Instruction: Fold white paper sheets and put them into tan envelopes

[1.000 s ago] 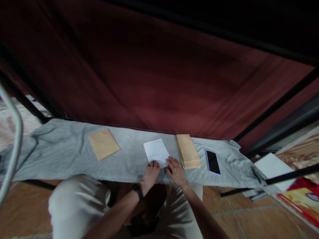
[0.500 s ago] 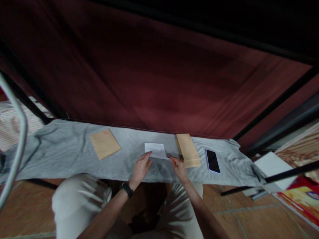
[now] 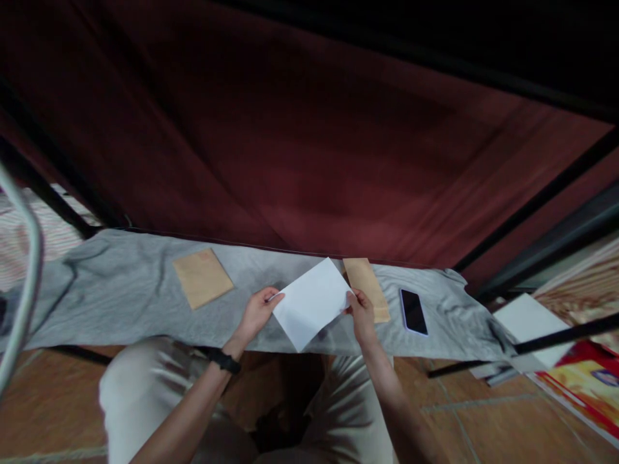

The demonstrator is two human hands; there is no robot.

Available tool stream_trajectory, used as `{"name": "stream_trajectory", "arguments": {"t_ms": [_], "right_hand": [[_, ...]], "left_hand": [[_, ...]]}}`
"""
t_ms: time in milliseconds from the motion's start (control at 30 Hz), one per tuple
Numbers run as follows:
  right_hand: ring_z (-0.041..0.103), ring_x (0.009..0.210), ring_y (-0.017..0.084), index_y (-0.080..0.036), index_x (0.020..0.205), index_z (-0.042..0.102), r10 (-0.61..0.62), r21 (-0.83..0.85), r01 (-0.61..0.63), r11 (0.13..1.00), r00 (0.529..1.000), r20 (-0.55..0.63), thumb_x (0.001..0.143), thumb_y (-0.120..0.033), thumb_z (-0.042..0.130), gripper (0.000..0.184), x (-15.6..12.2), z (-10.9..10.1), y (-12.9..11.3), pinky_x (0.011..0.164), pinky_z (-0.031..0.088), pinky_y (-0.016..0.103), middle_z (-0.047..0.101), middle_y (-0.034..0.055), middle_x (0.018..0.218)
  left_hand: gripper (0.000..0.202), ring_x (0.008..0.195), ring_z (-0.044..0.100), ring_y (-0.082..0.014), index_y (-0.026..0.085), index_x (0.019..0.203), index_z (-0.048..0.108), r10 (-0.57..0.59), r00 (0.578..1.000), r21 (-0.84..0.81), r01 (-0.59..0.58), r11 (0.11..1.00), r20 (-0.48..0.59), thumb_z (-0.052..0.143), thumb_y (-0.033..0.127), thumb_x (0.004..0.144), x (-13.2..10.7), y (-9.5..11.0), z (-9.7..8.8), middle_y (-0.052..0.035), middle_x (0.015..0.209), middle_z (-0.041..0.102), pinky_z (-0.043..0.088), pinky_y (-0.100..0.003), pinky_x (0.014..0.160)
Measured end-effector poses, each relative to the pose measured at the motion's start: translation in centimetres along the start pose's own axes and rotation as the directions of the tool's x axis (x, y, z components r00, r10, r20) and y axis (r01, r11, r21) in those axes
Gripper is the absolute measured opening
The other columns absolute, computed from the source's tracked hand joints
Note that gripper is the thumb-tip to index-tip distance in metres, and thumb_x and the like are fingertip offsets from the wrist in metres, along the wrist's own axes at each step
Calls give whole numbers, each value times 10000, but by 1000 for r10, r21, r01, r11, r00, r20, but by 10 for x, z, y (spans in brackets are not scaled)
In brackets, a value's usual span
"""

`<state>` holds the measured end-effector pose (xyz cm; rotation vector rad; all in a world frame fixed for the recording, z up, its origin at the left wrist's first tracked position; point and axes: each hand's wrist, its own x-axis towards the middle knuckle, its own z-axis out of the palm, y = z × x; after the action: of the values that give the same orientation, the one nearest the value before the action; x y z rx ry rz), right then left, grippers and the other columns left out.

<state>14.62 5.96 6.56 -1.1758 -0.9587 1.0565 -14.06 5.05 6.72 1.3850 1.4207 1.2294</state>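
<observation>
A white sheet of paper [image 3: 312, 304] is held tilted above the grey cloth, between my two hands. My left hand [image 3: 260, 310] pinches its left edge between thumb and fingers. At the right edge, my right hand [image 3: 362, 314] grips the paper in the same way. Just behind my right hand lies a brown envelope [image 3: 363, 278], partly covered by the hand and the paper. Another brown envelope [image 3: 203, 278] rests flat on the cloth, left of my left hand. A phone [image 3: 413, 312] with a dark screen lies right of my right hand.
The grey cloth [image 3: 126, 290] covers a long narrow surface over my knees. A dark red curtain [image 3: 300, 142] hangs behind it, with black frame bars [image 3: 536, 193] at the sides. A pale curved tube [image 3: 31, 258] stands at far left. A red and yellow package [image 3: 585, 386] lies lower right.
The paper was folded and low on the cloth; now it is opened out larger, lifted and turned. My left hand has moved left, and my right hand right and slightly up.
</observation>
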Motion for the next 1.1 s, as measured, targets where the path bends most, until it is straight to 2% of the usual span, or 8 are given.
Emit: {"name": "stream_trajectory", "arguments": {"t_ms": [100,200,333,433,533,700,967,1100], "right_hand": [[632,788,195,-202,1104,645,-60,-119,51,992,996,-72,776,-506,643,447,13,3,14,611,567,306,677,57,981],[624,1081,238,-210,1302,574,-249,-396,209,894,967,-52,857,-412,569,489,14,12,29,855,570,378,582,127,1330],[509,1326,213,-222,1380,550,-346,-621,469,628,883,317,991,-292,401,423,-9,37,53,1092,449,390,505,102,1477],[469,1372,196,-228,1411,539,-246,-650,644,403,761,601,1012,-270,420,417,-31,59,73,1134,409,379,506,73,1492],[417,1414,231,-251,1435,512,-145,-661,710,244,701,699,1027,-326,449,419,-43,74,87,1169,342,470,452,69,1531],[391,1431,250,-260,1476,455,-129,-679,708,194,704,698,1044,-393,423,453,-31,76,92,1178,300,484,411,61,1555],[383,1434,276,-168,1500,414,-224,-777,607,165,790,570,1028,-374,465,518,-9,41,93,1184,275,499,403,130,1549],[391,1431,275,-153,1498,415,-246,-796,574,193,814,527,1019,-345,471,520,-10,33,94,1179,286,504,428,145,1530]], "left_hand": [[345,587,551,-135,202,728,583,-78,995,66,83,994,-63,563,544,767,-1,-8,13,28,614,590,419,-237,569],[320,525,536,-141,213,722,551,-172,981,171,185,968,-88,475,507,824,-6,-22,27,41,538,537,397,-244,524],[266,473,522,-144,216,703,527,-239,969,304,245,921,-59,444,392,884,-14,-36,36,47,477,506,374,-249,506],[211,529,571,-154,208,752,553,-270,962,435,260,862,-41,469,333,900,-18,-37,37,29,526,564,392,-255,551],[118,697,648,-174,200,837,586,-289,957,560,251,789,-22,515,276,892,-19,-33,38,-16,693,671,419,-262,634],[132,882,688,-213,191,969,600,-326,945,694,232,681,4,494,257,926,-21,-22,39,-87,923,734,446,-291,722],[241,934,714,-251,177,1105,585,-377,926,833,179,523,38,445,327,978,-28,-8,40,-119,976,745,484,-312,727],[382,940,708,-293,137,1185,579,-170,985,905,107,412,-39,358,390,1002,-29,-3,49,-162,952,733,516,-379,792]]}}
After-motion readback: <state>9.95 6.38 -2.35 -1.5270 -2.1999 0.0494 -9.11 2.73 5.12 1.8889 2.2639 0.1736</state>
